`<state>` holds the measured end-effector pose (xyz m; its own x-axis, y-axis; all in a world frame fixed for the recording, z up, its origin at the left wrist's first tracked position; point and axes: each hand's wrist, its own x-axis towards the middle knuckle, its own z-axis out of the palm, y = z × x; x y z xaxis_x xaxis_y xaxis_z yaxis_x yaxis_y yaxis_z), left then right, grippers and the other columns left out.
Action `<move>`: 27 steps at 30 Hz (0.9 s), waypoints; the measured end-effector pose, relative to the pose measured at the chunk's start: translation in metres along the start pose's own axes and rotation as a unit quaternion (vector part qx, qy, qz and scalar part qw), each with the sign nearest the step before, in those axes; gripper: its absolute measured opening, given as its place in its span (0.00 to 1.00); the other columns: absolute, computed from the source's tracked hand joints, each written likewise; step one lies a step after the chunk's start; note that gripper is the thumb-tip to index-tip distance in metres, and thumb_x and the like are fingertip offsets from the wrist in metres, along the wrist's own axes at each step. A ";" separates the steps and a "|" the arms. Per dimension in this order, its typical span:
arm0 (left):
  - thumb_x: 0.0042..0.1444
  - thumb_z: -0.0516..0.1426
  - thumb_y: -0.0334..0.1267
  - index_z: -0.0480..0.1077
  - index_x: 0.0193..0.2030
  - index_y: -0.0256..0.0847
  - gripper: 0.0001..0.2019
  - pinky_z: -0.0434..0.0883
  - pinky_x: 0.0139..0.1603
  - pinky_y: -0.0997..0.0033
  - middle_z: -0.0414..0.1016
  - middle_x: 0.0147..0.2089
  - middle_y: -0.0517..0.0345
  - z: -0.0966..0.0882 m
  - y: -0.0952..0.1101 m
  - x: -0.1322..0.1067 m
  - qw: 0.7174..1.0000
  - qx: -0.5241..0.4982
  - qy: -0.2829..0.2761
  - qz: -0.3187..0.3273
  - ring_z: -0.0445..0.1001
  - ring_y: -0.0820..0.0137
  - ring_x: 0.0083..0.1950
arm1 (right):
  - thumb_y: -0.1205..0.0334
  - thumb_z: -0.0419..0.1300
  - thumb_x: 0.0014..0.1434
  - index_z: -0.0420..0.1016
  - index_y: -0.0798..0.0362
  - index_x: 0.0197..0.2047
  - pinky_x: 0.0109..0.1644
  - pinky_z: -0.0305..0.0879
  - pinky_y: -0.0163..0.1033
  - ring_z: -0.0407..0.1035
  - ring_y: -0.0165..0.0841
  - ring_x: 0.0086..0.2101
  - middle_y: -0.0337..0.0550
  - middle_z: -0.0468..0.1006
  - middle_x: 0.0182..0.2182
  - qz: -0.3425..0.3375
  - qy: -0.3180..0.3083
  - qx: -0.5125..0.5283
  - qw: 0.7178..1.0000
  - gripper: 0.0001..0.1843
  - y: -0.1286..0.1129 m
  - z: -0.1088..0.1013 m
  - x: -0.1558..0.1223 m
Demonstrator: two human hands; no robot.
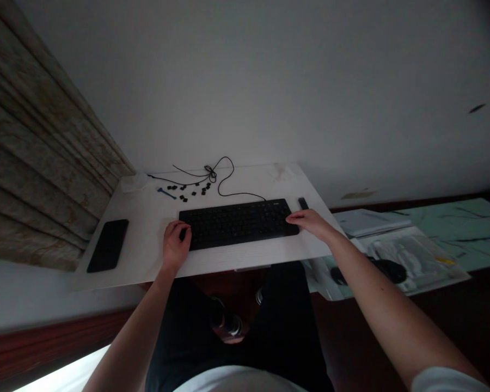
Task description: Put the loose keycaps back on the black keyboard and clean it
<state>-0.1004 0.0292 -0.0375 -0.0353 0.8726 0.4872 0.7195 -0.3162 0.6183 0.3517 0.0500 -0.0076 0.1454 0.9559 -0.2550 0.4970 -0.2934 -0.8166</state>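
A black keyboard [237, 223] lies across the white table, its cable leaving the back edge. My left hand [176, 242] is curled around its left end, with a small dark piece showing between thumb and fingers; whether that is part of the keyboard I cannot tell. At the opposite end, my right hand [309, 222] holds the right edge between thumb and fingers. Behind the keyboard are several small black keycaps [194, 193], scattered loosely. A thin blue tool [166, 193] rests to their left.
On the white table [142, 245], a black phone [108, 245] lies at left. The looped cable [210, 174] runs along the back. A small black object [302, 203] sits behind my right hand. Clear plastic [135, 182] lies back left. A lower marbled surface [461, 228] at right holds bags and a laptop-like slab [371, 222].
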 end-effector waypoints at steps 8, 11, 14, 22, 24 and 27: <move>0.62 0.55 0.38 0.73 0.39 0.44 0.05 0.71 0.61 0.52 0.73 0.46 0.51 0.000 0.001 -0.001 1.000 -0.010 0.001 -0.015 0.73 0.60 0.52 | 0.58 0.72 0.39 0.85 0.50 0.26 0.33 0.63 0.39 0.71 0.37 0.29 0.42 0.82 0.25 0.011 -0.027 0.032 0.999 0.08 -0.010 0.000 0.002; 0.62 0.55 0.38 0.73 0.39 0.44 0.05 0.71 0.60 0.52 0.73 0.46 0.51 0.000 0.000 0.000 1.000 -0.007 -0.002 -0.017 0.73 0.60 0.52 | 0.60 0.72 0.38 0.83 0.50 0.23 0.33 0.63 0.39 0.71 0.37 0.29 0.42 0.81 0.24 0.003 -0.028 0.034 0.999 0.06 -0.010 0.001 0.003; 0.62 0.55 0.38 0.73 0.39 0.44 0.06 0.71 0.60 0.52 0.73 0.46 0.51 0.000 0.000 0.000 1.000 -0.007 -0.002 -0.014 0.73 0.60 0.52 | 0.62 0.73 0.36 0.81 0.51 0.23 0.31 0.60 0.38 0.68 0.34 0.26 0.39 0.78 0.22 -0.005 -0.006 0.016 1.000 0.08 -0.008 0.001 0.007; 0.62 0.55 0.37 0.73 0.40 0.43 0.05 0.71 0.60 0.52 0.73 0.47 0.50 0.000 -0.001 -0.002 1.000 -0.004 -0.005 0.002 0.73 0.60 0.53 | 0.59 0.72 0.39 0.72 0.52 0.22 0.26 0.51 0.37 0.61 0.29 0.21 0.33 0.69 0.16 0.007 -0.011 -0.049 0.999 0.13 -0.001 0.001 0.020; 0.62 0.56 0.37 0.73 0.40 0.43 0.05 0.71 0.60 0.52 0.72 0.48 0.50 0.001 -0.001 -0.002 1.000 -0.002 -0.007 -0.001 0.73 0.59 0.53 | 0.59 0.72 0.39 0.72 0.51 0.22 0.26 0.51 0.36 0.61 0.29 0.21 0.33 0.69 0.16 -0.002 -0.011 -0.072 0.997 0.13 0.000 0.002 0.022; 0.61 0.56 0.37 0.73 0.40 0.44 0.05 0.71 0.61 0.51 0.72 0.48 0.50 0.002 -0.001 -0.002 1.000 -0.004 -0.012 -0.004 0.73 0.59 0.54 | 0.58 0.73 0.39 0.70 0.51 0.22 0.26 0.52 0.36 0.62 0.30 0.21 0.33 0.69 0.16 -0.016 0.002 -0.116 0.993 0.15 0.002 0.002 0.022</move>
<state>-0.1001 0.0285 -0.0401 -0.0256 0.8837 0.4674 0.7137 -0.3112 0.6275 0.3537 0.0702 -0.0157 0.1296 0.9649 -0.2286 0.6844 -0.2538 -0.6835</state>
